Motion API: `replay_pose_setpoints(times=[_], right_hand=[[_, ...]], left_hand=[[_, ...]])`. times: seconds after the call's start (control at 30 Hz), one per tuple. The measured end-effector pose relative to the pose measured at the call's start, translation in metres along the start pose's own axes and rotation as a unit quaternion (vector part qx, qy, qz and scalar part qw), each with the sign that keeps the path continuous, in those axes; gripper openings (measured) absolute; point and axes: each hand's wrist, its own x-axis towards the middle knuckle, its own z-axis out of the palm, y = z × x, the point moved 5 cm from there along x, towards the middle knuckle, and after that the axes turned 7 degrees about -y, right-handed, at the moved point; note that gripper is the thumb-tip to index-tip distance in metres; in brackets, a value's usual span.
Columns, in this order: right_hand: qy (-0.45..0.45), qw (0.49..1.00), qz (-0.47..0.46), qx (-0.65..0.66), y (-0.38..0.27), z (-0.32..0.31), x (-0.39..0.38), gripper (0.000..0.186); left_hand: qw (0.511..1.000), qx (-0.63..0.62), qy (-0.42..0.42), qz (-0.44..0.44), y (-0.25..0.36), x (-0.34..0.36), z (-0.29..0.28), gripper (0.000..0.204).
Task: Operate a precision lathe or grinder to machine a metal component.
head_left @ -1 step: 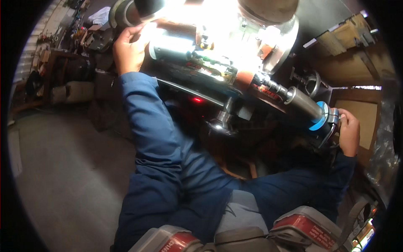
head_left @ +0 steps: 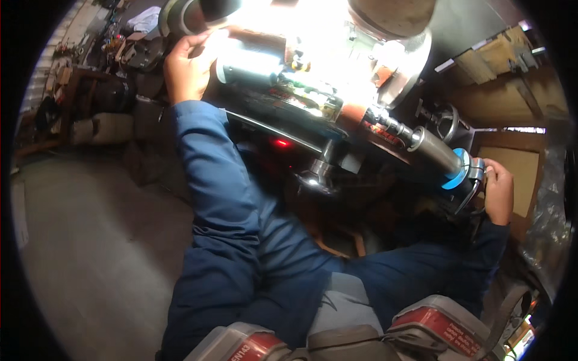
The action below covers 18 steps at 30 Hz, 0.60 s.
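One left hand [head_left: 189, 71] beside cylinder [head_left: 250, 65], right hand [head_left: 499, 189] — at collar [head_left: 477, 169]

A grey floor [head_left: 90, 222] spreads at left, crumpled clear plastic sheeting [head_left: 545, 234] at right.

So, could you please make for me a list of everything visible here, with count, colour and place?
machine: 1, dark with shiny metal, upper middle, partly lost in glare
metal cylinder: 1, grey, on the machine's right part
blue ring: 1, blue, around the cylinder's right end
metal fitting: 1, silver, beside the ring
knob: 1, silver, below the machine
red light: 1, red, under the machine
boards: several, light brown, upper right
plastic sheet: 1, clear, right
clutter: uncountable, mixed, upper left
floor: 1, grey, lower left
cartridges: 2, grey and red, bottom
sleeves: 2, blue
left hand: 1, bare, upper left
right hand: 1, bare, at the fitting
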Motion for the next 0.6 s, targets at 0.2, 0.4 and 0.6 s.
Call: replay_pose_setpoints(times=[0.2, 0.4, 0.6], right_hand=[[-0.097, 0.991, -0.004, 0.095, -0.001, -0.001, 0.023, 0.024], [-0.322, 0.933, 0.059, 0.151, -0.008, 0.012, 0.041, 0.026], [-0.391, 0.888, 0.146, 0.195, 0.073, 0.034, 0.082, 0.022]], left_hand=[[0.999, -0.021, 0.021, -0.014, 0.003, -0.004, -0.005, 0.022], [0.999, 0.037, 0.013, 0.004, 0.017, -0.008, -0.003, 0.023], [1.000, -0.007, 0.008, -0.011, 0.019, -0.006, -0.004, 0.018]])
